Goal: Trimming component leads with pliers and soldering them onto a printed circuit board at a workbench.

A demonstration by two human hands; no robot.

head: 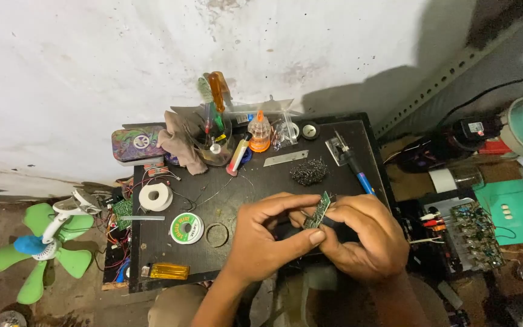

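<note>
Both hands are meeting low over the front edge of the black worktop, nearest the camera, and they are gripping a small green circuit board between them. That narrow, rectangular board is standing tilted on edge, with tiny components showing on its face. The left hand is pinching it from below and the side, thumb and fingertips clamped on its lower end. The right hand is curling around it from the other side, fingers closed on its upper edge.

Just behind the hands a dark tangle of wire wool is lying on the worktop, with a blue-handled soldering iron slanting beside it to the right. A flat metal blade is lying further back. To the left, a green-labelled spool of solder, a thin ring and a white roll of tape are sitting well apart from the hands. A clear jar of tools is standing at the back by the wall. A green fan is lying on the floor to the left.
</note>
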